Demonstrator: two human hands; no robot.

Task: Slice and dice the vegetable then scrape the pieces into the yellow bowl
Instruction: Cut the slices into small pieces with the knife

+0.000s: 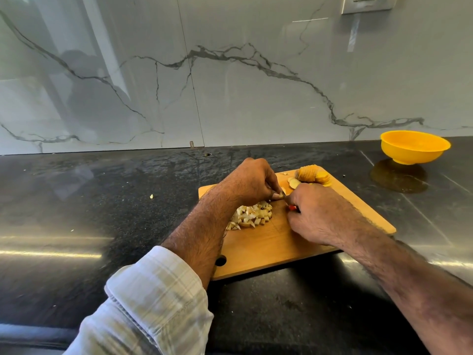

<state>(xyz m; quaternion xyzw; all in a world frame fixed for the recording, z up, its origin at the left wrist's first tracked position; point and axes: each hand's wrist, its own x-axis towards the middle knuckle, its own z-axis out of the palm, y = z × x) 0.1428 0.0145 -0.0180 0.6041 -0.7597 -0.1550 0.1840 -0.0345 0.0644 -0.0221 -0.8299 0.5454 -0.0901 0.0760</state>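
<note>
From the head camera, your left hand (252, 181) curled its fingers down onto a small piece of vegetable (281, 192) on the wooden cutting board (268, 247), pinching it in place. Your right hand (316, 212) was wrapped tight around a knife handle (293, 207), of which only a red bit showed; the blade was hidden between your hands. A heap of diced pieces (252, 217) lay on the board just under your left hand. A fanned row of slices (313, 175) sat at the board's far corner. The yellow bowl (414, 147) stood well apart on the dark counter (102, 201), to the right, near the marble wall (230, 85).
</note>
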